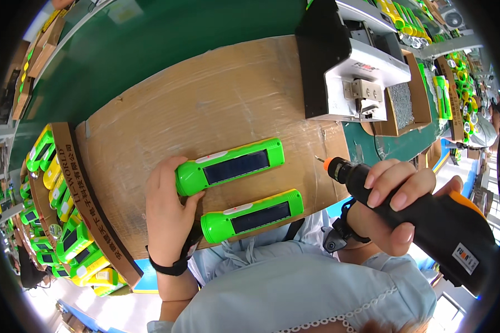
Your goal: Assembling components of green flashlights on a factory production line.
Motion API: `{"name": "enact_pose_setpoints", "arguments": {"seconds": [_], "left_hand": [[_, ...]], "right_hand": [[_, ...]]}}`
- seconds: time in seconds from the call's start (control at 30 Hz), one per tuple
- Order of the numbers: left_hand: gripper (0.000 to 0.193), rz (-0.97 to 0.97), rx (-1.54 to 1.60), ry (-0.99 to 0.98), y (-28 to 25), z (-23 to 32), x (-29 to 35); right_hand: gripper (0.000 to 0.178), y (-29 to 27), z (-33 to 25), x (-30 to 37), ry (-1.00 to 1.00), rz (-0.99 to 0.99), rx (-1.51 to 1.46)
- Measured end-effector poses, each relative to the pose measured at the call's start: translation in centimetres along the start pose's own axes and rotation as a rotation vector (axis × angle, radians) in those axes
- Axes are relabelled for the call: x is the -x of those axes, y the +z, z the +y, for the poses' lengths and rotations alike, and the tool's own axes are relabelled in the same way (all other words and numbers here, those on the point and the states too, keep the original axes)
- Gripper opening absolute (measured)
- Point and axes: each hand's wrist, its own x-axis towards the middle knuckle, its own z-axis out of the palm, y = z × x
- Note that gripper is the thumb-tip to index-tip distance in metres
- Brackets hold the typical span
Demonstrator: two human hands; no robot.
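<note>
Two green flashlights with yellow edges and dark solar panels lie side by side on a cardboard sheet [222, 94]. Around the wide head of the farther flashlight [236, 166] my left hand [169, 191] is closed, thumb on its near side. The nearer flashlight [255, 216] lies untouched, just in front of me. My right hand [397, 191] grips a black electric screwdriver [439, 227] with an orange collar. Its thin bit points left, above the sheet's right edge and apart from both flashlights. Whether a screw sits on the bit is too small to tell.
A cardboard box [103, 216] full of green and yellow flashlights stands at the left. At the back right is a black-and-white screw feeder [366, 72], beside a small box [422, 114] of grey bits. Green tabletop [166, 33] shows behind the sheet.
</note>
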Motion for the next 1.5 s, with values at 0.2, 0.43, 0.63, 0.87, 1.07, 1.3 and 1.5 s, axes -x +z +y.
{"name": "enact_pose_setpoints", "arguments": {"seconds": [0.2,0.43,0.63,0.87,1.07,1.3,1.5], "left_hand": [[0.052,-0.021,-0.024,-0.044,0.2,0.5,0.1],[0.051,-0.038,0.034,-0.066,0.2,0.3,0.1],[0.052,-0.013,0.004,-0.033,0.4,-0.2,0.1],[0.051,-0.017,-0.057,-0.042,-1.4,-0.1,-4.6],[0.044,0.13,-0.096,0.132,-1.6,-2.8,-18.2],[0.058,0.204,-0.263,0.057,2.4,0.3,-24.6],[0.04,-0.017,-0.119,0.365,-2.1,7.1,-13.5]], "right_hand": [[0.09,-1.4,-0.7,-0.1,0.012,-0.107,0.001],[0.092,-2.2,-1.4,-0.1,0.047,-0.166,-0.012],[0.089,-2.1,-1.5,0.1,0.064,-0.124,-0.053],[0.086,-2.6,-1.9,0.6,0.111,-0.173,-0.157],[0.077,-2.3,-2.0,1.0,0.132,-0.218,-0.149],[0.07,-1.6,-2.8,0.4,0.139,-0.187,-0.088],[0.074,-4.6,-4.4,-0.7,0.238,-0.17,0.197]]}}
